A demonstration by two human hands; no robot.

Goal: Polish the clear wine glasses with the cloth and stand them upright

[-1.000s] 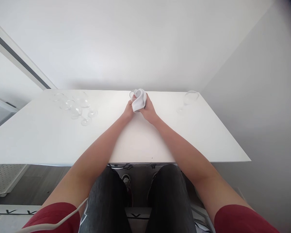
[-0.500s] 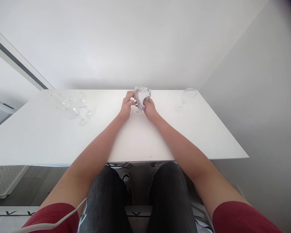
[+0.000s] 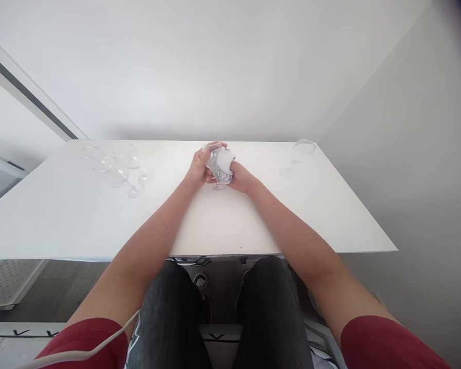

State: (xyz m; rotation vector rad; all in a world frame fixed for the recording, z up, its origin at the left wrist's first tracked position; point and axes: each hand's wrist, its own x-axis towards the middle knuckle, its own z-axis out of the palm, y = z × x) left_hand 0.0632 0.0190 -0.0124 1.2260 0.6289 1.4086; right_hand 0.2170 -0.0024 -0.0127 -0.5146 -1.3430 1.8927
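Note:
Near the far edge of the white table (image 3: 223, 225), a clear stemmed glass (image 3: 214, 163) is held between my hands, tilted with its rim up to the left and its foot toward me. My left hand (image 3: 200, 166) wraps round the bowl from the left and behind. A white cloth (image 3: 226, 163) covers the bowl's right side, and my right hand (image 3: 241, 176) presses it there from the right. Part of my right hand's fingers is hidden behind the cloth and glass.
Two clear stemmed glasses (image 3: 119, 175) lie or stand close together at the table's left, their outlines faint. Another stemmed glass (image 3: 303, 151) is at the far right. A wall (image 3: 223, 72) rises behind the table. A white perforated basket (image 3: 11, 282) sits on the floor at left.
The glass has tilted and come slightly toward me, its rim now leaning left. My left fingers have closed further round the bowl, and the cloth has shifted along its right side.

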